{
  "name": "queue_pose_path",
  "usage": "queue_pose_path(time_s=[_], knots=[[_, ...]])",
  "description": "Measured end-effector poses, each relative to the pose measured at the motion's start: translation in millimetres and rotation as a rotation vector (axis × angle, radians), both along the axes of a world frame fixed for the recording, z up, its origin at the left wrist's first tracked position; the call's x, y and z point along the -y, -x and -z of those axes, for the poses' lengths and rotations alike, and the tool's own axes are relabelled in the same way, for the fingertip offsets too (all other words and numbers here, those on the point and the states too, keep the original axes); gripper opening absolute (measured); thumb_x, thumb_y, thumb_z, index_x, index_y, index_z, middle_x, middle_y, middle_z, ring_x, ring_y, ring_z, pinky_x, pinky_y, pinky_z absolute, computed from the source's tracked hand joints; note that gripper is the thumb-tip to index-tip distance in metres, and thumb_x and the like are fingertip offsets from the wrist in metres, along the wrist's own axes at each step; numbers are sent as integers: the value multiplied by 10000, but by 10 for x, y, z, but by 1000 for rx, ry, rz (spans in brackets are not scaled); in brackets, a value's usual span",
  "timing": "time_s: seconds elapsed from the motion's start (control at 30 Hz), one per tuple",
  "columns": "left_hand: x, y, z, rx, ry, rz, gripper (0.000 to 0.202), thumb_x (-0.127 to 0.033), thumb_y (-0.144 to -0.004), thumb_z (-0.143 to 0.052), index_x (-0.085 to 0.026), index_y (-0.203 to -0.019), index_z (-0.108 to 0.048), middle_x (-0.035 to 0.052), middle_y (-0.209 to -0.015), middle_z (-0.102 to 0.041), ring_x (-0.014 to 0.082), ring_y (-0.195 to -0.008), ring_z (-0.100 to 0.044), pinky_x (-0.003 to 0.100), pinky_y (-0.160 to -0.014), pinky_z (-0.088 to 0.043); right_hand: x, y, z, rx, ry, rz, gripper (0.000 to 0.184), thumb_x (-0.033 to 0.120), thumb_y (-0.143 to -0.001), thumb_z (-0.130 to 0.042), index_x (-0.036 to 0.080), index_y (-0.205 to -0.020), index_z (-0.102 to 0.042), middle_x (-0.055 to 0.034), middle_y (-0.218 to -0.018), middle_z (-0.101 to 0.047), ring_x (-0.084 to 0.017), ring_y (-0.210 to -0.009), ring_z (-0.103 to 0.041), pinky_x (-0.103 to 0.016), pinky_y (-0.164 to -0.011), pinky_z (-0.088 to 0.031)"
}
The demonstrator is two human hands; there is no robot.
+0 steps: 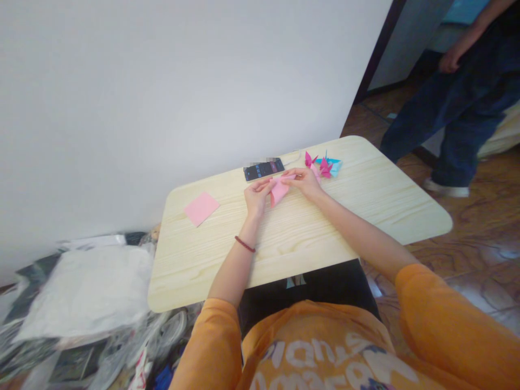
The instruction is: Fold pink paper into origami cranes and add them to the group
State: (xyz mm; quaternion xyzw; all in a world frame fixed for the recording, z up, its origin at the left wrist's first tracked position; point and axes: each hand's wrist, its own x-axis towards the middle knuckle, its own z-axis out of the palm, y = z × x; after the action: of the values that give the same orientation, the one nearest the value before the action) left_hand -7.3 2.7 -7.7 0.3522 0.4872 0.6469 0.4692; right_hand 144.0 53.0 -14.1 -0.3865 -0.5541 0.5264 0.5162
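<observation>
From up on the head, we look forward and down, near the worktop, toward the wall.

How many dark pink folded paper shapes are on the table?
2. The first dark pink shape is just beyond the right hand; the second dark pink shape is further right, beside the blue folded shape. Others may be hidden behind that hand.

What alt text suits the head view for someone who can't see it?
A person's left hand and right hand hold folded pink paper over a pale table. A phone lies behind the hands, folded paper figures to the right, and a pink square to the left.
</observation>
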Motion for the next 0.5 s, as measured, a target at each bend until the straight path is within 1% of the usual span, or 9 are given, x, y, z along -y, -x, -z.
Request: queue_pose_path(time_s=[0.17, 0.3, 0.5], knots=[[9, -6, -19, 2, 8, -5, 336, -301, -543, -842, -120, -802, -728, 80, -750, -731, 170, -701, -683, 319, -758, -537, 0, 6, 1, -4, 8, 5, 332, 392, -467, -842, 174, -675, -704, -49, -825, -697, -192, -776, -619, -328, -727, -497], [1, 0, -4, -1, 12, -1, 306, -275, -566, -833, -117, -807, -730, 84, -751, -728, 171, -706, -682, 319, -759, -531, -3, 12, -4, -14, 10, 1, 333, 397, -457, -846, 175, -653, -695, -45, -805, -689, -188, -763, -612, -327, -716, -491], [-2, 10, 14, -31, -25, 9, 281, -287, -584, -816, -123, -795, -731, 86, -771, -734, 166, -705, -680, 299, -727, -531, -2, 24, -3, -33, 18, 12, 326, 383, -444, -846, 173, -626, -677, -35, -774, -673, -172, -731, -591, -311, -682, -475]])
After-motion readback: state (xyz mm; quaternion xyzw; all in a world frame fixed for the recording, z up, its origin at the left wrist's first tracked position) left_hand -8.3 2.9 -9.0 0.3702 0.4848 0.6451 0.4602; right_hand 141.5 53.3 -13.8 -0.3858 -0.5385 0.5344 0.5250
